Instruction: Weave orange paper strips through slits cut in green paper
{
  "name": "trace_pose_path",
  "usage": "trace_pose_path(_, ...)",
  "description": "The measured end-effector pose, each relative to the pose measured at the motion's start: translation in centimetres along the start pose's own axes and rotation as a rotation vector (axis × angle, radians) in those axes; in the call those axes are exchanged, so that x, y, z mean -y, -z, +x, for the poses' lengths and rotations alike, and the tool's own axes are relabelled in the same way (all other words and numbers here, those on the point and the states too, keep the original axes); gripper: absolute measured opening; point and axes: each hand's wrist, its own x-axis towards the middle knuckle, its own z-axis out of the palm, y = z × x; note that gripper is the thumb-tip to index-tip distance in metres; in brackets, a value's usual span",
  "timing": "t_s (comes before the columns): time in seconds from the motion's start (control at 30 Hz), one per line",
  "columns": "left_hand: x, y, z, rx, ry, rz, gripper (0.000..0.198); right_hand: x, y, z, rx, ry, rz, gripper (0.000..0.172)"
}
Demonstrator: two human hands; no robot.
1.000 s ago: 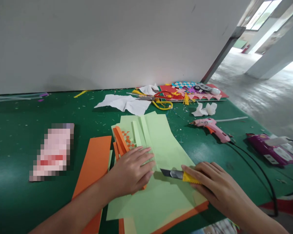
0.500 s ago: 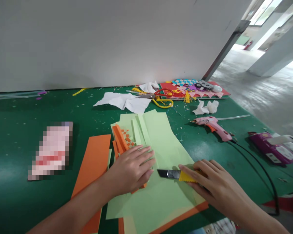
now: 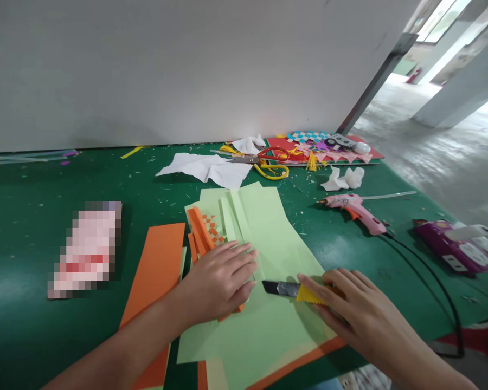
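- Green counter (image 3: 22, 227) beneath the paper (image 3: 282, 325).
- Left hand (image 3: 219, 281) flat, fingers slightly apart, over orange strips (image 3: 201, 231) on the paper.
- Right hand (image 3: 355, 309) clamped on the cutter (image 3: 295, 291), blade (image 3: 270, 287) over the paper.
- Glue gun (image 3: 357, 208) right of the paper.
- Scissors (image 3: 250, 159) beyond the paper.

One left hand (image 3: 223, 281) and one right hand (image 3: 361, 311) — two in all — were in view, with one yellow craft knife (image 3: 289, 289), one pair of scissors (image 3: 250, 159), one pink glue gun (image 3: 354, 207), one purple power strip (image 3: 441, 246) and one pixelated pink object (image 3: 89, 246). Two narrow pale green strips (image 3: 241, 214) showed; white tissues (image 3: 211, 169), at least three. The green sheets (image 3: 268, 336) and orange strips (image 3: 203, 232) overlapped too closely to count.
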Motion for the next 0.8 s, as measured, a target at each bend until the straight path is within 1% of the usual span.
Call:
trace_pose_path(0.33, 0.0, 0.0, 0.0, 0.004, -0.002, -0.004, 0.029, 2.3, 0.0, -0.2, 0.066, 0.03, 0.061, 0.04)
trace_pose_path(0.47, 0.0, 0.2, 0.1, 0.007, -0.005, 0.006, 0.029, 2.9, 0.0, 0.2, 0.063, 0.023, 0.055, 0.039)
trace_pose_path(0.63, 0.0, 0.2, 0.1, 0.012, -0.007, -0.003, 0.029, 3.0, -0.2, 0.2, 0.057, 0.01, 0.055, 0.039)
trace_pose_path(0.8, 0.0, 0.2, 0.2, 0.031, 0.001, -0.007, 0.027, 2.6, -0.4, -0.4, 0.049, -0.002, 0.075, 0.04)
